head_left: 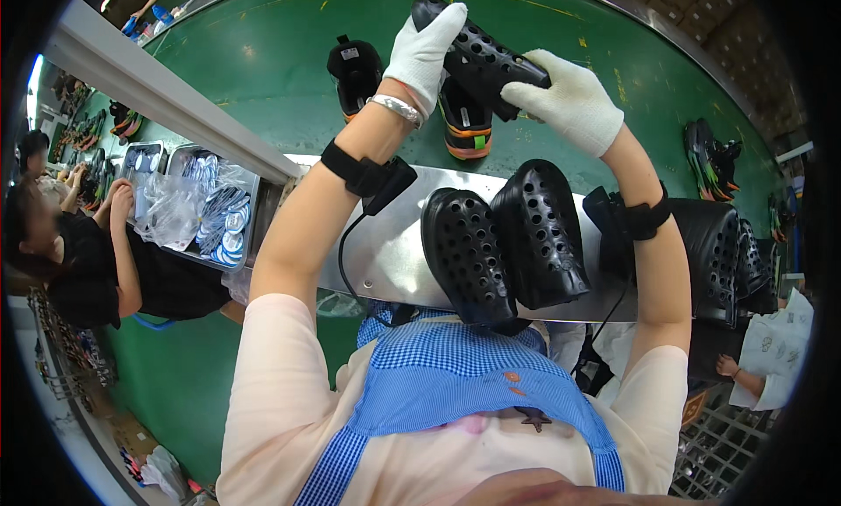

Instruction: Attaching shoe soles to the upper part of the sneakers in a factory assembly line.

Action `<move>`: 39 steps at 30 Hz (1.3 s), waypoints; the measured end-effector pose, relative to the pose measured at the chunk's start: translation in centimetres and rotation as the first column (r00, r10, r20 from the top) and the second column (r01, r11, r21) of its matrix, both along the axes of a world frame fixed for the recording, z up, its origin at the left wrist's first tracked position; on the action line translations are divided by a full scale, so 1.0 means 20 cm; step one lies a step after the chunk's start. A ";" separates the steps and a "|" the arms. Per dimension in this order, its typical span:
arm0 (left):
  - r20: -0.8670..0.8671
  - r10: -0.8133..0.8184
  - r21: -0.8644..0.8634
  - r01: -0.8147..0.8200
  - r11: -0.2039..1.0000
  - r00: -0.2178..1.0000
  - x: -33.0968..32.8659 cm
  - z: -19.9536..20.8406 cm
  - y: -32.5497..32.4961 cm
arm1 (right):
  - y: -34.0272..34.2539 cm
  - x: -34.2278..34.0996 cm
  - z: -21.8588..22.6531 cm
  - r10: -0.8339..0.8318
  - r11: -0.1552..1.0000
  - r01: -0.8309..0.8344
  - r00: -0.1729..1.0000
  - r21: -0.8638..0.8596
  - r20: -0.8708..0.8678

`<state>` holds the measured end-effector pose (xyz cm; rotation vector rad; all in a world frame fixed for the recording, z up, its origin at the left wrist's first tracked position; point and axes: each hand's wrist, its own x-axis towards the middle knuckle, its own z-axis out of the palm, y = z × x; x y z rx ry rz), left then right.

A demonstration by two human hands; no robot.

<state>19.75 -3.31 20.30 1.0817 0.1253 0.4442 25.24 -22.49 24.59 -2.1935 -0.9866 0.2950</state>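
Past the far edge of the metal desk (394, 230) spreads a long green surface (254, 85), the largest thing here; a thick white beam (180, 99) slants down to the desk's left end, standing between that surface and a co-worker in black (166, 278), farther left of the desk. Left of the desk too sit two trays: the nearer tray (252, 226) is heaped with blue-and-white pieces (229, 221) and a crumpled clear bag (166, 210), the other, just behind it, with similar pieces. Two black perforated shoe forms (539, 234) stand side by side on the desk; more dark forms (714, 243) crowd its right end. Beyond the desk's far edge, above the green surface, one black form (486, 57) is held aloft, tilted: the gloved left hand (425, 55) is closed round one end, the gloved right hand (574, 103) pinches the other between thumb and fingers. Just past the desk, two black-and-orange shoes (467, 120) lie near that form; another pair (711, 160) rests past the desk's right end.
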 end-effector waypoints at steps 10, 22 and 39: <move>-0.606 -0.061 0.341 0.328 0.881 0.793 -0.13 -0.22 0.08 | 0.11 0.04 0.00 0.062 0.951 -0.069 0.998 -0.300 -0.031; -0.313 0.344 0.930 0.359 -0.078 0.885 -0.08 -0.54 -0.13 | 0.50 0.22 -0.23 0.275 0.701 -0.109 0.953 -0.705 0.126; -0.751 -0.007 0.618 0.699 -0.360 0.660 0.18 -0.64 0.04 | 0.72 0.22 -0.38 0.548 0.475 -0.155 0.822 -0.866 0.153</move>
